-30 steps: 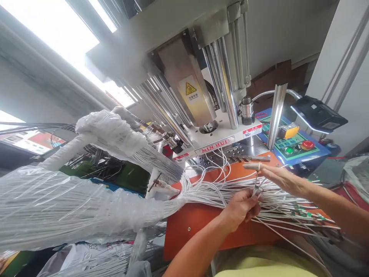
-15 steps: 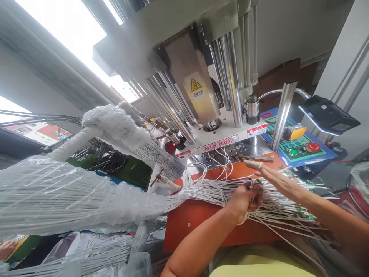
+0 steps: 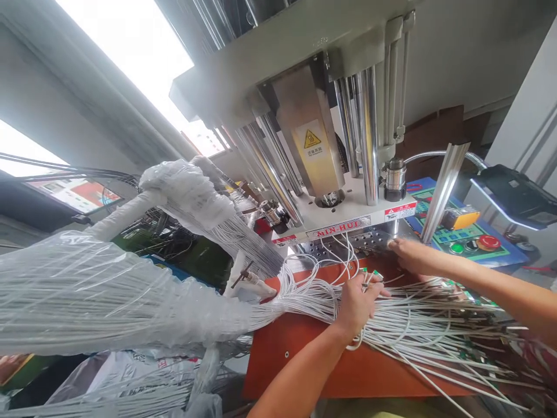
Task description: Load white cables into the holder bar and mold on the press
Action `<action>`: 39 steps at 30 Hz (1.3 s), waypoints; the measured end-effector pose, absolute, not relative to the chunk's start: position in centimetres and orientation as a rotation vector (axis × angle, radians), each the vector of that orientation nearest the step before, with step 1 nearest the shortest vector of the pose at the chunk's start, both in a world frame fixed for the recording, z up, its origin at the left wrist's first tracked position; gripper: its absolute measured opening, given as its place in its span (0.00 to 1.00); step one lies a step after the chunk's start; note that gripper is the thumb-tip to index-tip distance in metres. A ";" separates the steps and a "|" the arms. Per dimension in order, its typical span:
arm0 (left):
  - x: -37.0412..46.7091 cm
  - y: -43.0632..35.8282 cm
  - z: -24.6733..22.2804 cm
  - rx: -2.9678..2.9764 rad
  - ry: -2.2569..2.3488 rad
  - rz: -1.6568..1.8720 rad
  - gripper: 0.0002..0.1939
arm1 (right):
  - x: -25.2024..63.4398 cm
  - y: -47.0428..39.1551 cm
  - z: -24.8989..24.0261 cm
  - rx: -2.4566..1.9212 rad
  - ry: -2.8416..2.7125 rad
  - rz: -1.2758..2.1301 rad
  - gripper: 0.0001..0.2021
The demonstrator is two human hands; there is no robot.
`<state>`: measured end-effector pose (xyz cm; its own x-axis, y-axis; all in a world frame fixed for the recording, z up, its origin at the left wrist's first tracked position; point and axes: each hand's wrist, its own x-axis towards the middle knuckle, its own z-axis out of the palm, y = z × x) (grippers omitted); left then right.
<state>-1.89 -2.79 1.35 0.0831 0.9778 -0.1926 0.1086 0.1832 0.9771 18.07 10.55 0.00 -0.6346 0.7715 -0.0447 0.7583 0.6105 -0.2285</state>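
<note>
Board (image 3: 282, 377): orange, it is stretching across the lower middle of the frame.
Press (image 3: 307, 113): it is looming at upper centre, its steel rods gleaming and a yellow heat sign showing.
Plate (image 3: 368, 239): dotted with holes, it is lying under the press, just right of centre.
Panel (image 3: 456, 235): it is sitting at the right, showing a red button.
Cables (image 3: 404, 325): slim and white, they are fanning over the board from centre to lower right, green tips showing among them; a few are looping up under the press.
Film (image 3: 143, 302): clear and wrinkled, it is sheathing a thick bundle at lower left.
Left hand (image 3: 357, 299): right of centre, its fingers are grasping cable ends (image 3: 373, 276) whose green tips are poking up.
Right hand (image 3: 409, 255): its fingertips are pointing at the plate; whether they are gripping anything, I cannot tell.
Change: unlike half a second ago, the right hand is hovering by the plate rather than over the cables, green tips are showing above the left hand, and the press is appearing lower and further right.
</note>
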 end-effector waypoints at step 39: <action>-0.8 -3.3 0.3 1.518 1.369 0.846 0.09 | 17.5 -0.3 1.5 -1.573 -2.403 1.015 0.21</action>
<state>-0.79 -3.26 0.35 0.1544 0.9851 -0.0762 0.3721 0.0135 0.9281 17.46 -0.31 1.46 -0.4636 0.8444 -0.2683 0.7810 0.2465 -0.5738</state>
